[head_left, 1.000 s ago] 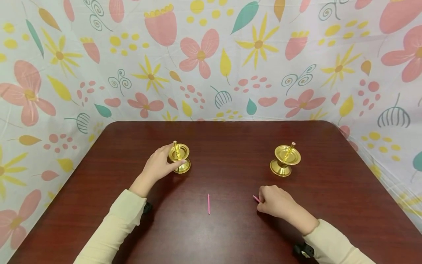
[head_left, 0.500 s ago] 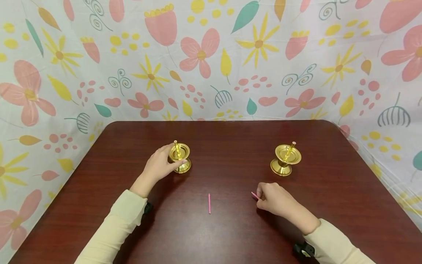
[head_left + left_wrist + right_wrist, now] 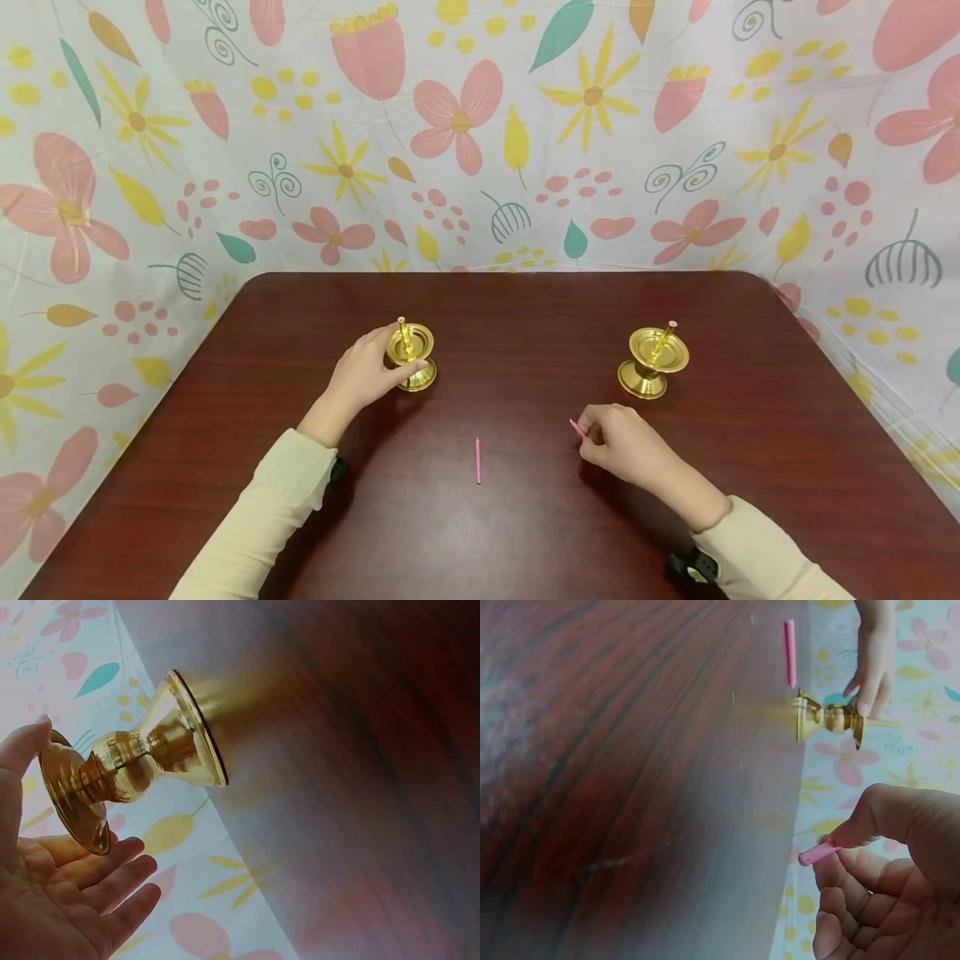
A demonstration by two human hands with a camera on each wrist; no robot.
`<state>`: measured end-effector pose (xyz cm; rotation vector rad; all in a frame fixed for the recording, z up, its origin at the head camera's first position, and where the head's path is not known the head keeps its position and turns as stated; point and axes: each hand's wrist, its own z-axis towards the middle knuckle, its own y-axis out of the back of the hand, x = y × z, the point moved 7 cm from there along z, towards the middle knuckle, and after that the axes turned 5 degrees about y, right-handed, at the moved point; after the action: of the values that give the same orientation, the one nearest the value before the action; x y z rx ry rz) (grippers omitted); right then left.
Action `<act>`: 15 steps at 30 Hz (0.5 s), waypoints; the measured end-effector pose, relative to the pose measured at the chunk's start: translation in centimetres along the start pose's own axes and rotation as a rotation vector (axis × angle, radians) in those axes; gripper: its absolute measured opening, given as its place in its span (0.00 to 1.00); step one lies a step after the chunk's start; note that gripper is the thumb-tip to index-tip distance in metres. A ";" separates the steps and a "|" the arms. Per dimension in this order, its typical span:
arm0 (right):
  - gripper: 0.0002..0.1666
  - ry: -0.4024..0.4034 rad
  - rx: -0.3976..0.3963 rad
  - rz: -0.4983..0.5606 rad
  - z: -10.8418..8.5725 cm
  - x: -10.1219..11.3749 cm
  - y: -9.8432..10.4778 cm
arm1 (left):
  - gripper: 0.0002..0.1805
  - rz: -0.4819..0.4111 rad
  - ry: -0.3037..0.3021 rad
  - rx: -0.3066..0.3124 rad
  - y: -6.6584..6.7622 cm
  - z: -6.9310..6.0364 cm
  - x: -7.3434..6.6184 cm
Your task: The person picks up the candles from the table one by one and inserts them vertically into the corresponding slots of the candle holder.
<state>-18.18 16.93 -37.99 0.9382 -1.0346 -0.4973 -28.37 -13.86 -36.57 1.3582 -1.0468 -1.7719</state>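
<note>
Head view, principal items. Worktop [image 3: 510, 537]: dark reddish-brown, wood-grained, rounded far corners. Left candle holder [image 3: 417, 342]: gold-coloured, polished, with flared base, waisted stem, shallow round dish and slender central tube; standing upright on the worktop, toward its far left. Right candle holder [image 3: 652, 357]: matching pattern, upright, well apart from the first, toward the far right.

Left hand [image 3: 360, 373]: at the left candle holder, thumb to one side of the dish and fingers to the other, holding it about the rim; left wrist view shows the lower fingers extended beneath the dish.

Right hand [image 3: 622, 442]: curled, pinching one slim pink candle between thumb and forefinger, nearer the person than the right candle holder. Held candle [image 3: 819, 853]: tilted, one end projecting from the fingertips, clear of the worktop in the right wrist view.

Loose candle [image 3: 477, 461]: one, pink, slim, lying on the worktop between the two hands, pointing away from the person.

Furnishings: pale yellow sleeves [image 3: 288, 485], one to each arm; dark wrist devices [image 3: 692, 567], one at each cuff; white backdrop cloth [image 3: 457, 200], printed with pink and yellow flowers, teal leaves and scrolls.
</note>
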 end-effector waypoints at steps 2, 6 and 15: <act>0.08 0.003 -0.013 -0.005 0.1 0.1 0.1 | 0.45 0.002 -0.001 -0.004 0.0 0.0 0.0; 0.09 -0.007 -0.048 -0.019 0.3 0.1 0.3 | 0.45 0.005 0.004 -0.007 0.0 0.1 0.1; 0.07 -0.013 -0.092 -0.007 0.6 -0.1 0.6 | 0.46 0.002 0.006 -0.011 0.0 0.2 0.3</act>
<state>-18.79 17.04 -37.39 0.8577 -1.0118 -0.5526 -28.63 -14.04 -36.70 1.3545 -1.0330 -1.7681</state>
